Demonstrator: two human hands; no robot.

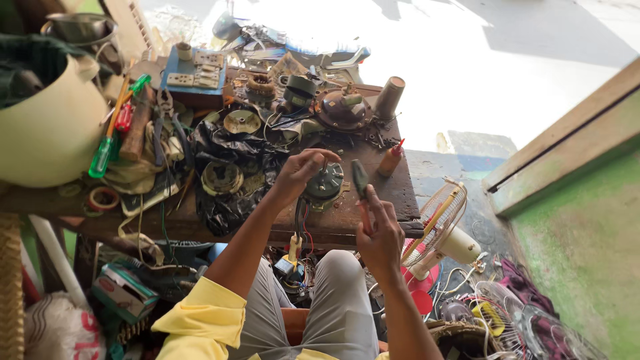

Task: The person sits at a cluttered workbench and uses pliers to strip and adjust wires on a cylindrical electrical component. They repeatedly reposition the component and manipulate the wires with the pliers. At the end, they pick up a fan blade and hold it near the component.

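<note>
Hands at a cluttered wooden bench — right hand, nearest, closes its fingers on a dark-tipped hand tool held upright; left hand pinches the top of a round fan motor at the bench's near edge. Steadying the motor before applying the tool seems wise. Beyond: black plastic sheet — farther, a second motor housing.

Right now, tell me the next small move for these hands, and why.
Probably bring the right hand and its tool down to the round fan motor. The left hand already grips the motor on the wooden bench, while the tool's tip hangs just beside it, apart.
</note>
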